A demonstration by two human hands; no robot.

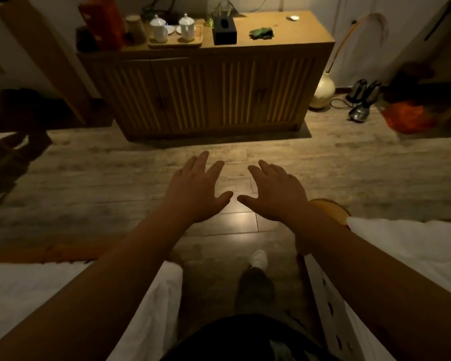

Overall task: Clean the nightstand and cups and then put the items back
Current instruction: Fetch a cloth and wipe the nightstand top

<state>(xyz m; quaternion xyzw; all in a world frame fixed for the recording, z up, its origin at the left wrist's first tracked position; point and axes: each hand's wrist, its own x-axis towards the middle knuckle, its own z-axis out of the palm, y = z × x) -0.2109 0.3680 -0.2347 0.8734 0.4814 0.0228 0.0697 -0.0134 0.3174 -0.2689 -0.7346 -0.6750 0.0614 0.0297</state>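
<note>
The nightstand [206, 82] stands across the floor, well apart from the person; judging by that, cleaning has not begun. Its top carries a tray [175, 43] near the left edge, with two lidded cups [158, 28] on it; a box [224, 29] sits mid-top; a green cloth, perhaps, [262, 33] lies toward the right. Left hand [195, 191] and right hand [274, 194] hang spread and empty.

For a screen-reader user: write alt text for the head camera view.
Two empty, open hands, left hand and right hand, reach toward a wooden cabinet. On it sit two lidded white cups on a tray, a black tissue box and a green cloth.
</note>
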